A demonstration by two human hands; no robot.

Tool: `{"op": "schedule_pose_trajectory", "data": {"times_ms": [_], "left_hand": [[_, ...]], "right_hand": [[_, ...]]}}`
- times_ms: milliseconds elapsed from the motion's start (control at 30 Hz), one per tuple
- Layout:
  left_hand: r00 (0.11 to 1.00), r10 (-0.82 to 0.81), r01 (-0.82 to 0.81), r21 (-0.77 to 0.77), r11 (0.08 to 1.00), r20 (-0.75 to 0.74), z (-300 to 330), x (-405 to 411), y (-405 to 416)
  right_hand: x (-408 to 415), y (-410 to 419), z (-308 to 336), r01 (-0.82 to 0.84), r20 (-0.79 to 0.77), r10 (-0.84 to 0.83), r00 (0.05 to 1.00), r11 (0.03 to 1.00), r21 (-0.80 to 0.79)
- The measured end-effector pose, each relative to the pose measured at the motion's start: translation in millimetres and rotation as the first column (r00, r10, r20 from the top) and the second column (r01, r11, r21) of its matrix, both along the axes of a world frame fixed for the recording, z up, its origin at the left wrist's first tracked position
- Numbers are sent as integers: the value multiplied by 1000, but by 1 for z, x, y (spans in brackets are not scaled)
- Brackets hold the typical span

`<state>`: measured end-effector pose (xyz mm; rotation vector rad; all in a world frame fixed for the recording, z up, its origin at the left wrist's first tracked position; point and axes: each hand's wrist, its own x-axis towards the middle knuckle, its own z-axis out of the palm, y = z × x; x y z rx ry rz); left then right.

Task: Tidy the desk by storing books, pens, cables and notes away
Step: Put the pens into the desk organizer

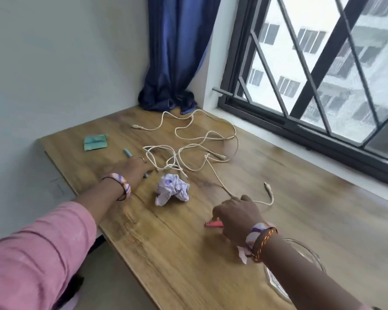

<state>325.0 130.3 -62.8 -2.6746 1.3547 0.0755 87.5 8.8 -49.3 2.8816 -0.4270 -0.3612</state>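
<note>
A tangle of white cables (188, 142) sprawls across the middle of the wooden desk (278, 198). My left hand (133, 170) lies over a light blue pen (128, 152), whose two ends stick out on either side of it; the grip is blurred. My right hand (238, 214) is curled above a pink pen (213, 224), fingertips on it, next to the free end of a cable. A crumpled white and purple paper ball (171, 192) sits between the hands. A folded green note (95, 142) lies at the far left.
A blue curtain (177, 52) bunches on the desk's far corner. A barred window (323, 74) runs along the right side. A clear glass bowl (300, 271) stands under my right forearm, beside a scrap of paper (242, 253). The desk's left edge drops off to the floor.
</note>
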Motion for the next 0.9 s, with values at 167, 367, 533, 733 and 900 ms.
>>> {"op": "schedule_pose_trajectory", "data": {"times_ms": [167,367,533,733,900], "left_hand": [[991,-82,82,4,997,107,1,11,-2],[994,11,6,-149,989,111,32,21,1],[997,-21,50,-451,891,69,70,-4,-11],[939,-344,223,-743,631,-9,125,-64,-43],[790,-606,342,-752,564,-95,150,-146,-95]], "right_hand": [[10,2,3,19,-43,-18,999,999,29],[6,2,22,3,367,-92,926,972,235],[-4,0,42,-142,709,-198,677,910,389],[-49,-21,65,-14,734,-322,598,911,411],[-124,-47,77,225,549,-482,683,853,470]]}}
